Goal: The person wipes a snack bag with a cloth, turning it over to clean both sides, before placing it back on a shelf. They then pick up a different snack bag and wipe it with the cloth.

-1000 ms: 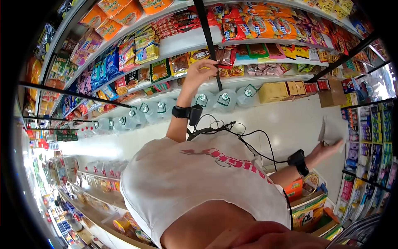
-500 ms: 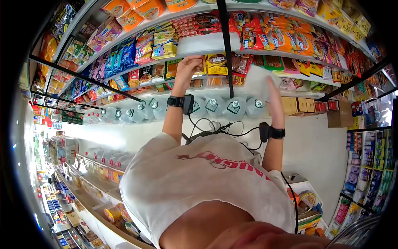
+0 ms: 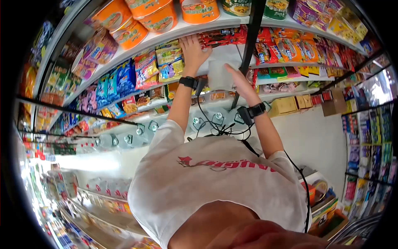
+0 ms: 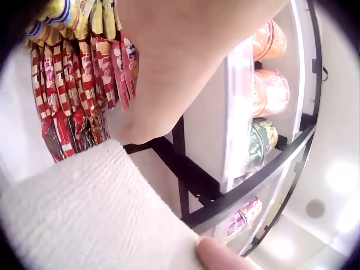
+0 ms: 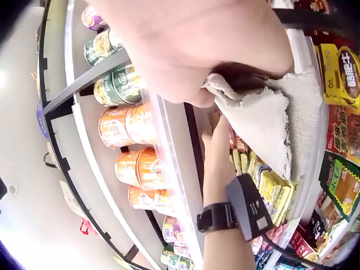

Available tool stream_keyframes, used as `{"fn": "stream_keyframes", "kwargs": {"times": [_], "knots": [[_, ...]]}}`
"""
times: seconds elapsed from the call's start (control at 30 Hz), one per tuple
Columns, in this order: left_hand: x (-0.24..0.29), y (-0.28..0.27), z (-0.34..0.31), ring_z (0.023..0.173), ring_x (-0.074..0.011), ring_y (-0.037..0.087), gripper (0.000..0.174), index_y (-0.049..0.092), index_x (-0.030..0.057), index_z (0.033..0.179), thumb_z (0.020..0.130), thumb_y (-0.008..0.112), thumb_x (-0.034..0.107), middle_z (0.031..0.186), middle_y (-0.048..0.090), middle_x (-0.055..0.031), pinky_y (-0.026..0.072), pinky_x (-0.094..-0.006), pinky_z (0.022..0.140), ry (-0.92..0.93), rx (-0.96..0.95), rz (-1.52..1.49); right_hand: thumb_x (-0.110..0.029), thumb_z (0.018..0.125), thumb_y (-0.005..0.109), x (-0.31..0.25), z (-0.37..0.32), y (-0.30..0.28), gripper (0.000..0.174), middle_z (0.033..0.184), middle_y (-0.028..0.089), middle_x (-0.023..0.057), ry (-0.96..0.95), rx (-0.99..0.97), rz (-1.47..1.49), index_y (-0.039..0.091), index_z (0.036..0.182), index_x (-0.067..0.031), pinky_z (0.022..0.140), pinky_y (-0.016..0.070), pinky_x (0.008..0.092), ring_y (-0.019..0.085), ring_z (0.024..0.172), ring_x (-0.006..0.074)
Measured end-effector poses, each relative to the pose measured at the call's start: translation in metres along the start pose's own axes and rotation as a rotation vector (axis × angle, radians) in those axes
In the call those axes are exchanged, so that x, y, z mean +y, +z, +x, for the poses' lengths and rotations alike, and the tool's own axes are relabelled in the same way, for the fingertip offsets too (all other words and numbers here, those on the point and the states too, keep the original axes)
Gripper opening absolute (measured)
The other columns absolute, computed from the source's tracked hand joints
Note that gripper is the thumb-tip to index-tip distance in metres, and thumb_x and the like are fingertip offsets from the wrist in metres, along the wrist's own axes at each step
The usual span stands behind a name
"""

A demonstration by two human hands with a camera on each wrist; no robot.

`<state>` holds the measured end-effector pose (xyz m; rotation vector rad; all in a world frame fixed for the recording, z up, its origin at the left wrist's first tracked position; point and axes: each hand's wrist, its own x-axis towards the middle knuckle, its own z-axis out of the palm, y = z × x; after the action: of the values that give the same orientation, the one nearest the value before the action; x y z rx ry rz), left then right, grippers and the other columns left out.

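Note:
The left hand (image 3: 194, 54) reaches onto the middle snack shelf, fingers extended over small red packets (image 3: 215, 37) beside yellow packs (image 3: 171, 64). In the left wrist view the hand (image 4: 169, 62) lies against the row of red packets (image 4: 84, 76), its fingertips partly hidden. The right hand (image 3: 242, 83) holds a white cloth (image 3: 219, 75) at the shelf's front, just right of the left hand. The right wrist view shows the right hand's fingers curled round the folded cloth (image 5: 253, 121); the left hand (image 5: 216, 149) is behind it, partly covered.
Orange noodle tubs (image 3: 157, 18) stand on the shelf above. A black upright post (image 3: 251, 39) rises right of the cloth. Large clear bottles (image 3: 215, 116) line the floor, cartons (image 3: 286, 105) beside them. Black cables (image 3: 224, 130) hang before the shirt.
The left hand has moved up from the lower shelf to the red packets, its fingers straightening. The right hand has swung in from the far right with the cloth. The view has come closer to the shelves.

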<state>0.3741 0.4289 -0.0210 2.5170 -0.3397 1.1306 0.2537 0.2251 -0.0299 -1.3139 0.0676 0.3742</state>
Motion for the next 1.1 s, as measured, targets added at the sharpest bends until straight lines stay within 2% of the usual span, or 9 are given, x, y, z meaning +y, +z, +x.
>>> {"fn": "stream_keyframes", "kwargs": {"times": [0.2,0.4,0.43,0.5,0.63,0.8,0.93,0.97,1.1], "knots": [[-0.044,0.032,0.036,0.114,-0.0400,0.057,0.060,0.065,0.0042,0.116,0.074,0.073,0.046,0.115,0.064,-0.0219,0.0405,-0.0507,0.103,-0.074,-0.206,-0.023,-0.063,0.086,0.063,0.003,0.043,0.029,0.094,0.155,0.034,0.0133,0.003,0.094,0.068,0.030,0.152,-0.0041,0.114,0.0165,0.0549,0.025,0.144,0.0279],[-0.054,0.044,0.048,0.088,-0.0383,0.066,0.042,0.070,0.0096,0.102,0.078,0.072,0.044,0.098,0.070,-0.0157,0.0528,-0.0464,0.081,-0.109,-0.134,0.008,-0.056,0.091,0.057,-0.033,0.064,0.034,0.084,0.157,0.030,0.0091,-0.016,0.049,0.209,0.029,0.154,-0.0085,0.114,0.0157,0.0528,0.022,0.145,0.0272],[-0.061,0.050,0.046,0.074,-0.0331,0.068,0.037,0.070,0.0067,0.097,0.082,0.070,0.041,0.076,0.070,-0.0133,0.0535,-0.0446,0.069,0.080,0.026,0.076,-0.055,0.092,0.057,-0.030,0.074,0.032,0.082,0.156,0.032,0.0115,-0.028,0.083,0.198,0.030,0.152,-0.0050,0.114,0.0188,0.0507,0.024,0.144,0.0274],[-0.073,0.064,0.040,0.075,-0.0332,0.068,0.035,0.071,0.0072,0.097,0.085,0.068,0.039,0.079,0.070,-0.0140,0.0532,-0.0448,0.069,-0.005,-0.045,0.030,-0.053,0.094,0.056,-0.016,0.101,0.028,0.080,0.154,0.034,0.0165,-0.052,0.142,0.164,0.034,0.148,0.0019,0.113,0.0250,0.0464,0.027,0.142,0.0277],[-0.070,0.040,0.049,0.078,-0.0357,0.067,0.035,0.071,0.0059,0.098,0.088,0.064,0.039,0.081,0.071,-0.0150,0.0522,-0.0456,0.070,-0.002,-0.126,0.055,-0.050,0.096,0.052,-0.010,0.123,0.039,0.071,0.158,0.030,0.0086,-0.020,0.101,0.295,0.035,0.150,-0.0069,0.114,0.0123,0.0565,0.020,0.145,0.0279],[-0.074,0.035,0.054,0.079,-0.0402,0.066,0.035,0.069,0.0027,0.097,0.090,0.060,0.036,0.083,0.068,-0.0216,0.0511,-0.0477,0.070,0.032,-0.110,-0.022,-0.047,0.098,0.050,-0.021,0.130,0.041,0.064,0.148,0.044,0.0069,-0.104,-0.073,0.464,0.038,0.148,-0.0084,0.110,0.0304,0.0451,0.041,0.135,0.0227],[-0.013,-0.016,0.044,0.075,-0.0404,0.066,0.019,0.070,0.0040,0.101,0.089,0.061,0.015,0.079,0.067,-0.0198,0.0511,-0.0498,0.069,0.131,-0.095,-0.203,-0.043,0.101,0.048,-0.017,0.150,0.043,0.056,0.135,0.055,0.0053,-0.197,-0.135,0.643,0.041,0.144,-0.0093,0.102,0.0416,0.0371,0.053,0.123,0.0182],[0.005,-0.035,0.044,0.090,-0.0391,0.067,0.028,0.069,0.0044,0.112,0.086,0.062,0.006,0.095,0.070,-0.0185,0.0528,-0.0469,0.080,0.076,-0.273,-0.169,-0.042,0.101,0.048,-0.026,0.143,0.045,0.055,0.133,0.056,0.0053,-0.202,-0.151,0.697,0.042,0.144,-0.0093,0.101,0.0419,0.0374,0.053,0.122,0.0183],[0.015,-0.036,0.025,0.123,-0.0400,0.053,0.042,0.062,0.0021,0.126,0.084,0.064,0.005,0.131,0.060,-0.0191,0.0385,-0.0439,0.109,0.290,-0.173,-0.164,-0.035,0.100,0.055,-0.066,0.089,0.049,0.047,0.127,0.058,0.0051,-0.140,-0.041,0.580,0.047,0.138,-0.0075,0.094,0.0456,0.0357,0.056,0.116,0.0164]]}}
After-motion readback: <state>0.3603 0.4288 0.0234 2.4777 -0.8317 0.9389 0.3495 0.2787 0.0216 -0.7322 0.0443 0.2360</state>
